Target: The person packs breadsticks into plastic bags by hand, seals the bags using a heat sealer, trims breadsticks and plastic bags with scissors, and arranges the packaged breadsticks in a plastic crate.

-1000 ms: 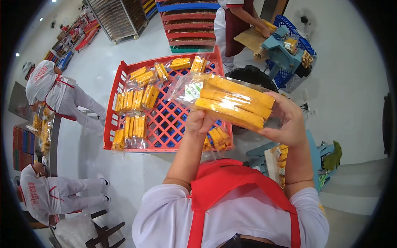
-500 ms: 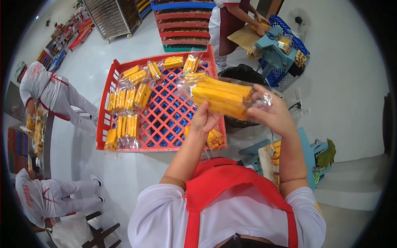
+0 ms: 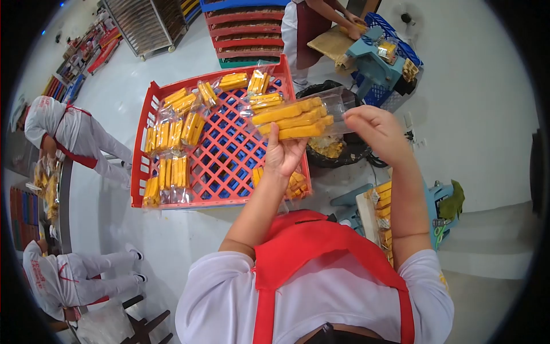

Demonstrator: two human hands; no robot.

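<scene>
A clear plastic bag of yellow sticks [image 3: 295, 118] is held up in front of me, over the right side of a red crate [image 3: 229, 202]. My left hand [image 3: 283, 155] supports the bag from below, its thumb against the sticks. My right hand [image 3: 378, 133] pinches the clear, empty end of the bag, apart from the sticks. Inside the crate, several packed bags of yellow sticks [image 3: 169, 135] lie along the left and far sides, with more at the near right corner, partly behind my left forearm.
Beyond the crate are stacked trays [image 3: 246, 34] and a co-worker in a dark apron [image 3: 309, 34] at a blue-green machine [image 3: 375, 63]. A black-lined bin [image 3: 338, 155] stands right of the crate. Two people in white [image 3: 74, 129] are at the left. A wooden tray [image 3: 369, 215] sits at the right.
The bag has moved left and a little lower relative to my body. My right hand has shifted from around the sticks' end to the bag's empty end, which is now stretched out.
</scene>
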